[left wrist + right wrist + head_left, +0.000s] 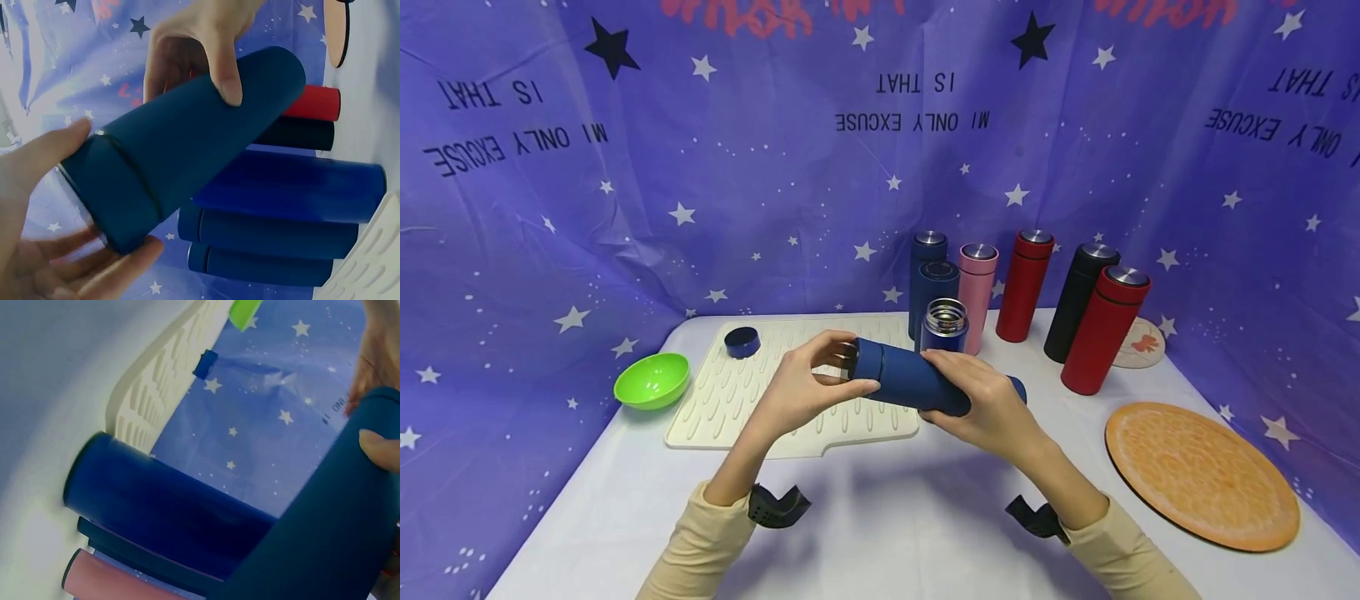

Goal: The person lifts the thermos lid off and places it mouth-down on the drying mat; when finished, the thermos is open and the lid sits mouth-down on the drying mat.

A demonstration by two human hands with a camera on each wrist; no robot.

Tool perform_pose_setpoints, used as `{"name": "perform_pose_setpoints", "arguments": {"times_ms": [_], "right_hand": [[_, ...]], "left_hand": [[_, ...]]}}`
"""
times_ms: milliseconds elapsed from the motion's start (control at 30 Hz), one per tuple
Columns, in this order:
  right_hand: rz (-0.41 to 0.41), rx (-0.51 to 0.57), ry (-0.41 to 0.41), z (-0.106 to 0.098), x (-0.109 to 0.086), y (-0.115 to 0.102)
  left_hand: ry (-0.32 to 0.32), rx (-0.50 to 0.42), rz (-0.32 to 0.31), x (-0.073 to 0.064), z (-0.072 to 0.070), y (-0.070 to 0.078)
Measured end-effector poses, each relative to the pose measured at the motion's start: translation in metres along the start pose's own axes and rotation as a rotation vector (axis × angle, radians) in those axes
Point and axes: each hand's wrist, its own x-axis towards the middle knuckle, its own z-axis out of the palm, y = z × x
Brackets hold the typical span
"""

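Note:
A dark blue thermos bottle (917, 379) lies nearly level in the air above the table, its lid end to the left. My right hand (981, 404) grips its body, the thumb along the near side in the left wrist view. My left hand (805, 383) holds the lid (112, 194) between thumb and fingers at the rim. Just behind, an uncapped blue bottle (946, 325) stands with its threaded metal neck showing. A loose dark blue cap (742, 342) sits on the cream ribbed mat (760, 408). The held bottle's base is partly hidden by my right hand.
More bottles stand at the back: two dark blue ones (938, 279), a pink one (977, 292), a red one (1026, 287), a black one (1078, 300) and another red one (1105, 329). A green bowl (652, 382) is left, an orange round mat (1202, 475) right, a floral coaster (1142, 343) behind.

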Motion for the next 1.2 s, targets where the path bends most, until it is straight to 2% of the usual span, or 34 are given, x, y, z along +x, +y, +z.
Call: {"name": "perform_pose_setpoints", "arguments": {"times_ms": [100,300,400,467,567,667,800,900,967,1033,1200], "right_hand": [[0.012,0.035,-0.043,-0.005,0.0,0.002],[0.048,0.133,-0.115,-0.016,0.002,0.009],[0.073,0.171,-0.137,-0.021,0.002,0.011],[0.085,0.18,-0.144,-0.023,0.002,0.012],[0.074,0.169,-0.142,-0.023,0.002,0.012],[0.044,0.125,-0.127,-0.022,0.002,0.009],[0.001,0.049,-0.104,-0.02,0.003,0.004],[-0.018,0.025,-0.093,-0.02,0.003,0.003],[-0.016,0.026,-0.095,-0.02,0.003,0.004],[0.0,0.045,-0.103,-0.021,0.002,0.006],[0.085,0.131,-0.155,-0.025,0.001,0.012]], "left_hand": [[-0.069,-0.025,0.075,0.0,0.0,0.002],[-0.183,-0.062,0.271,-0.003,-0.003,0.022],[-0.199,-0.076,0.338,-0.003,-0.004,0.025],[-0.193,-0.089,0.361,-0.002,-0.003,0.021],[-0.164,-0.097,0.337,0.001,0.0,0.006],[-0.123,-0.078,0.252,0.002,0.002,-0.005],[-0.091,-0.049,0.105,0.001,0.003,-0.004],[-0.1,-0.045,0.056,0.002,0.004,-0.004],[-0.117,-0.034,0.074,0.002,0.004,-0.004],[-0.141,-0.038,0.125,0.002,0.004,-0.001],[-0.183,-0.011,0.319,-0.002,0.002,0.019]]}}
